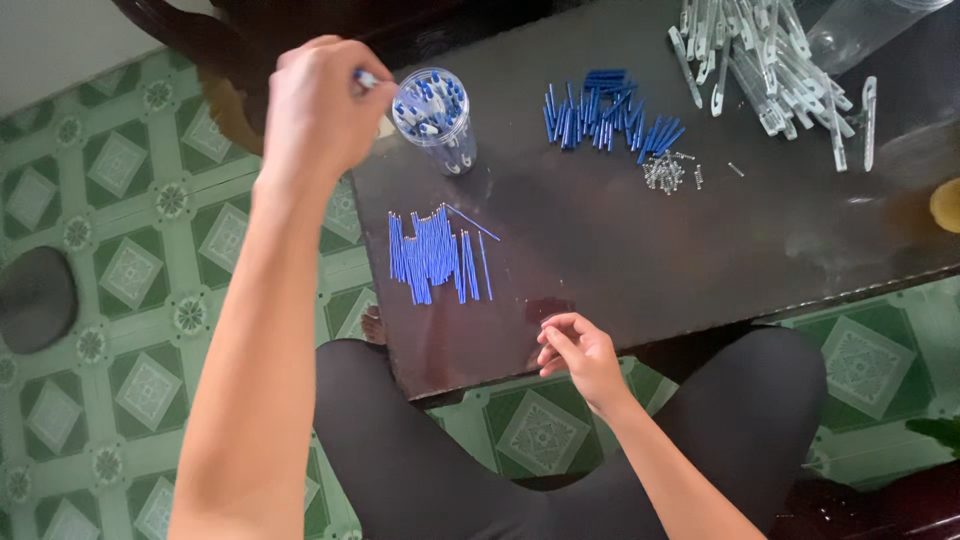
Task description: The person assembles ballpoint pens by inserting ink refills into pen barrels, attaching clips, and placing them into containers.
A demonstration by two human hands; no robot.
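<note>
Pen (366, 78), pinched in my left hand (318, 110), hung just beside the clear cup (436, 118) (already crowded); lowering it tip-first seemed wisest. Right hand (580, 355) rested loosely curled, probably empty, at the table (600, 260) edge.

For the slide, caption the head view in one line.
Left hand holds a pen over a clear jar; right hand rests at the table edge near blue refills.
</note>
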